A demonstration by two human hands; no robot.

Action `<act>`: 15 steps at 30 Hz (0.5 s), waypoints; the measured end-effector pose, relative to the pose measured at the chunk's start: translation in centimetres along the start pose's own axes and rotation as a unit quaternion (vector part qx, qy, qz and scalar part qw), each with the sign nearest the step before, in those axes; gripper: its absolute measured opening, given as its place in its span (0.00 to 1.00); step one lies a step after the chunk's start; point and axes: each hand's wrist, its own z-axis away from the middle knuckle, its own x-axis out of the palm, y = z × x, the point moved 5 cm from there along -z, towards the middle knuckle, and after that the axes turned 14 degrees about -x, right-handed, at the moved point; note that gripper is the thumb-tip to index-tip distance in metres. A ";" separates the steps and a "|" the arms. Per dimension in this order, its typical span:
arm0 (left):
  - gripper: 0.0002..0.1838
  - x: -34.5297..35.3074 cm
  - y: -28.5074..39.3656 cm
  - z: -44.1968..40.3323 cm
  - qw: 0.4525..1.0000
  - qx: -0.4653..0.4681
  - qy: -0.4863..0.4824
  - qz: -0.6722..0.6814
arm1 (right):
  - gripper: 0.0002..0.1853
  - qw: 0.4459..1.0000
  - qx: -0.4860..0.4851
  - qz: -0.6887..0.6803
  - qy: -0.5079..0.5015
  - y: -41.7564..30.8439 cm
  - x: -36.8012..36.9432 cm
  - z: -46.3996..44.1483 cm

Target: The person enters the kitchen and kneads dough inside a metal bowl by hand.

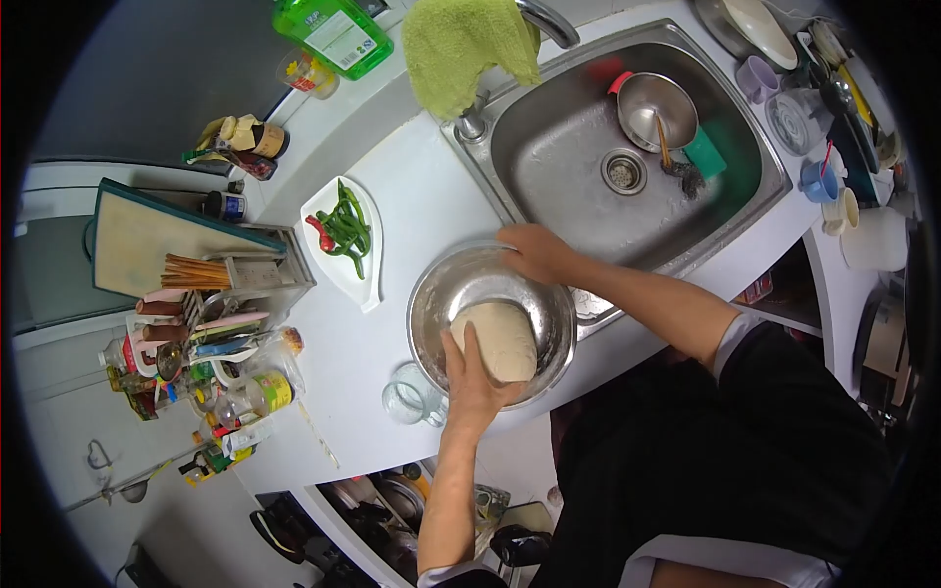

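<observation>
A steel mixing bowl [423, 294] stands on the white counter near its front edge. In it lies a large, smooth, pale lump of dough [502, 338]. My left hand [474, 384] reaches over the near rim and grips the dough's lower left side, fingers apart on it and thumb underneath the near end. On the bowl's upper right rim, my right hand [537, 254] is closed, its fingertips partly hidden. A clear glass mug [404, 397] sits close by the bowl, beside my left wrist.
A white plate [369, 284] with green and red peppers is left of the bowl. The steel sink [559, 196] holds a small pot [652, 103]. A knife and chopstick rack [260, 269], cutting board [167, 240] and bottles line the left. Cups [818, 183] crowd the right.
</observation>
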 end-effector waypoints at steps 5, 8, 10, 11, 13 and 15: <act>0.63 1.3 0.7 -0.8 0.987 -0.074 0.080 -0.119 | 0.11 1.000 0.016 -0.007 -0.002 0.5 0.1 0.0; 0.61 2.1 -0.1 -1.0 0.981 -0.072 0.149 -0.101 | 0.10 1.000 0.007 0.000 0.008 -0.1 -0.2 -0.1; 0.59 2.2 0.0 -0.7 0.981 -0.083 0.164 -0.064 | 0.10 1.000 0.017 0.002 -0.012 -0.3 -0.2 -0.1; 0.57 2.1 0.1 -0.9 0.980 -0.088 0.176 -0.025 | 0.10 0.999 0.033 0.009 -0.029 -0.2 -0.4 -0.3; 0.55 2.0 2.1 -0.6 0.977 -0.065 0.204 -0.013 | 0.10 1.000 0.022 0.007 -0.012 -0.6 0.0 0.3; 0.54 1.8 2.8 -0.3 0.972 -0.046 0.232 0.002 | 0.10 1.000 0.011 0.005 0.000 -1.0 0.3 0.8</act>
